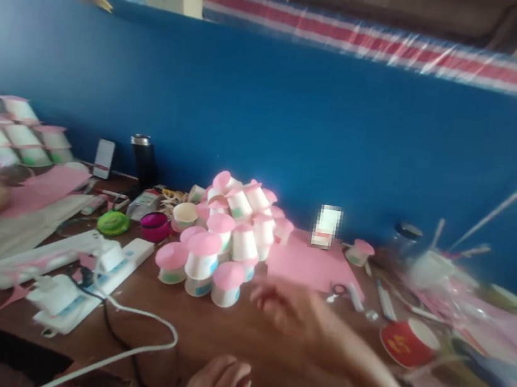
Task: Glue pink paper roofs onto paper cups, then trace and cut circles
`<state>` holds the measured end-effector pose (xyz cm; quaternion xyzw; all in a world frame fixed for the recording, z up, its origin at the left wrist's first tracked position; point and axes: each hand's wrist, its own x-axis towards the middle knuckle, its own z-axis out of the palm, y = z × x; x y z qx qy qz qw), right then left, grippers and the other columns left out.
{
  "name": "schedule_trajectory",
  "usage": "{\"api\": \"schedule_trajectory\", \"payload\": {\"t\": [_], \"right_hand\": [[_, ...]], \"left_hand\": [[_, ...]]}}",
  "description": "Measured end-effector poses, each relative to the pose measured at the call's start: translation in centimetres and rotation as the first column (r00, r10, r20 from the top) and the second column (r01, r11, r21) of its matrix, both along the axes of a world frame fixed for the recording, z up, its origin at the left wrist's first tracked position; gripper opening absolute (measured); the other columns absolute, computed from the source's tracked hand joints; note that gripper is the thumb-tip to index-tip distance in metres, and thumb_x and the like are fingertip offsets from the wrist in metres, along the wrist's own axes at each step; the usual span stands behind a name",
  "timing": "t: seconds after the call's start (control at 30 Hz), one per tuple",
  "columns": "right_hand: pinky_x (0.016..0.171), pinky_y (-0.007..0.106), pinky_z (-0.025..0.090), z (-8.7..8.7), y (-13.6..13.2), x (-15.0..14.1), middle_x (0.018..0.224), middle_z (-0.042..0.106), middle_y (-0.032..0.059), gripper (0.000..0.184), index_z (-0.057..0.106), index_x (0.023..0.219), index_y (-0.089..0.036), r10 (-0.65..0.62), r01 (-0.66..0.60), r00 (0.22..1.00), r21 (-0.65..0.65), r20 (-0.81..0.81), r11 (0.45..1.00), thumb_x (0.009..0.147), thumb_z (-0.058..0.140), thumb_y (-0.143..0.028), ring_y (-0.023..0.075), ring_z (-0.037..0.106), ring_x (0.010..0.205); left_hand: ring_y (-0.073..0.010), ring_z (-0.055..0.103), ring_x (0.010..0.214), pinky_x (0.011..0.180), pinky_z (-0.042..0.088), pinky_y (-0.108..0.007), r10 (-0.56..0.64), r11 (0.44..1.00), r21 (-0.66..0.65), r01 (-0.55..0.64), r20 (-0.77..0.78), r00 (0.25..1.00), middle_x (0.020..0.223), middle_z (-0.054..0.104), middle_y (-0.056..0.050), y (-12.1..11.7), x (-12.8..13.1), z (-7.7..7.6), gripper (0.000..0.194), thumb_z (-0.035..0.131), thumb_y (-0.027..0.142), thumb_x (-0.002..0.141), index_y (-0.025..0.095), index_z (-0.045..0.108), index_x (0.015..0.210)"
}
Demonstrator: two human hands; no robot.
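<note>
"While it's blurred, how's the right hand (288, 308) posed?"
"Forearm (360, 359) slanting up-left, fingers (266, 299) half-open, seemingly empty, near the pink-topped cups (227, 284) on the tabletop (202, 332)."
"Left hand (216, 386)?"
"Bottom edge, fingers curled; can't tell if holding anything."

Along the blue wall (298, 110) we see a phone (103, 158) propped near a black flask (143, 162). Closer to us, a green case (113, 223) sits just beside a magenta bowl (155, 226). Our tabletop (159, 326) also carries a plugged-up power strip (128, 265), a looping white cable (143, 348), a red tub (396, 342) and a blurred, dark-lidded jar (405, 241).
</note>
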<state>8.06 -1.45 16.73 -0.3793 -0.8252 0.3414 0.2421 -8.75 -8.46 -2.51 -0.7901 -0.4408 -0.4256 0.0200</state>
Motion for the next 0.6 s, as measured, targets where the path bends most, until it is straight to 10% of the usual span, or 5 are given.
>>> {"api": "schedule_trajectory", "payload": {"t": [0.2,0.6], "right_hand": [[0.070,0.024,0.049,-6.4,-9.1,5.6,0.087,0.072,0.0060,0.047,0.068,0.101,-0.022,0.114,-0.113,0.993,-0.182,-0.003,0.977,0.094,0.033,-0.053,0.0169,0.067,0.077],[0.081,0.027,0.048,-7.9,-14.5,9.9,0.105,0.069,0.0089,0.038,0.060,0.115,-0.020,-0.074,0.041,0.985,-0.201,-0.157,0.979,0.090,0.047,-0.045,0.0199,0.064,0.094]], "left_hand": [[-0.0118,0.063,0.070,0.064,0.050,-0.019,-0.059,0.994,-0.095,0.062,0.033,0.998,0.081,0.065,-0.003,-0.1,-0.3,1.2,0.017,0.050,0.015,0.086,0.021,0.057,0.100],[-0.0095,0.062,0.065,0.062,0.050,-0.018,-0.159,0.849,-0.458,0.264,0.254,0.954,0.079,0.066,0.001,-3.9,5.7,3.9,0.020,0.046,0.029,0.092,0.024,0.060,0.105]]}}
